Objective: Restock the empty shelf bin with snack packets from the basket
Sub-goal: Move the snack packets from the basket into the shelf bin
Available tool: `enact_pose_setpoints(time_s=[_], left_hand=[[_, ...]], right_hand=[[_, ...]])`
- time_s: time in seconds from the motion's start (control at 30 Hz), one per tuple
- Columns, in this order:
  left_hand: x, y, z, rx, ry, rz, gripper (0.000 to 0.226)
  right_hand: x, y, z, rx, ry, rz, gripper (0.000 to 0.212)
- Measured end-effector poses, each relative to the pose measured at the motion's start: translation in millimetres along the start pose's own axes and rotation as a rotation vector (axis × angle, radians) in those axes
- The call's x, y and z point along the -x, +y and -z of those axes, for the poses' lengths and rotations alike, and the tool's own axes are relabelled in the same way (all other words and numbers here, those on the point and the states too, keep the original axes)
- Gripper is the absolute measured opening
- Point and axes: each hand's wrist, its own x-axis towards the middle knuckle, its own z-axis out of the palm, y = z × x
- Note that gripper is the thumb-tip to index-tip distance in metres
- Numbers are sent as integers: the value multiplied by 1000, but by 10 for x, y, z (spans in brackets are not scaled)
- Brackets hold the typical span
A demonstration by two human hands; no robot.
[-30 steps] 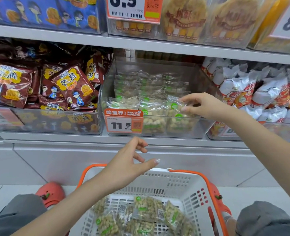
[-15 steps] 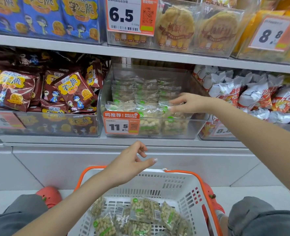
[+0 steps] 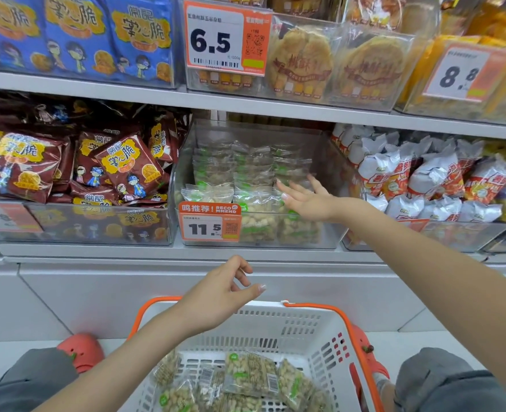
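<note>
Clear shelf bin [image 3: 326, 162] part-filled with nut packets [image 3: 254, 215]; more lie in the white basket [image 3: 314, 328].

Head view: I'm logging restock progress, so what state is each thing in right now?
Clear shelf bin: partly filled, front row of packets standing.
Snack packets in the bin: upright, rows behind them.
Basket: still holds packets.
Packets in the basket: lying flat, jumbled.
Right hand: fingers straight, over the front packets, holding nothing.
Left hand: above the basket, loosely curled, holding nothing.
</note>
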Motion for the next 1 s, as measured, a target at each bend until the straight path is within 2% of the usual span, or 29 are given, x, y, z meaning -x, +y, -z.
enact_pose_setpoints(time_s=[0.07,0.13,0.2,0.27,0.33,0.4,0.47,0.57,0.63,0.73,0.8,0.9,1.0], left_hand=[[-6,3,13,14,25,-21,27],[-5,18,54,-24,75,-54,24],[-6,13,116,-138,146,-112,24],[-12,-1,198,-356,252,-193,31],[-34,-3,305,-557,418,-317,46],[-72,-11,425,-752,559,-392,61],[-124,-29,519,-940,576,-375,72],[-240,-123,604,-1101,504,-317,83],[-308,-177,629,-1152,473,-291,87],[-372,-196,650,-1164,467,-288,92],[-383,-197,640,-1171,472,-287,95],[-389,-209,618,-1185,473,-279,98],[-397,-220,622,-1191,462,-274,101]], right_hand=[[96,-14,46,-116,35,47,55],[191,30,121,-406,171,47,60],[184,119,154,-624,348,-32,62],[94,158,152,-776,402,-190,64],[-49,163,138,-1013,364,-298,69],[-158,176,160,-1227,260,-311,73],[-224,213,173,-1379,103,-241,73],[-237,217,144,-1392,-31,-154,79],[-242,244,115,-1412,-55,-102,84],[-268,253,94,-1464,21,-145,81],[-302,233,87,-1451,66,-182,86],[-319,191,84,-1347,58,-157,104],[-243,152,78,-1268,47,-141,98]])
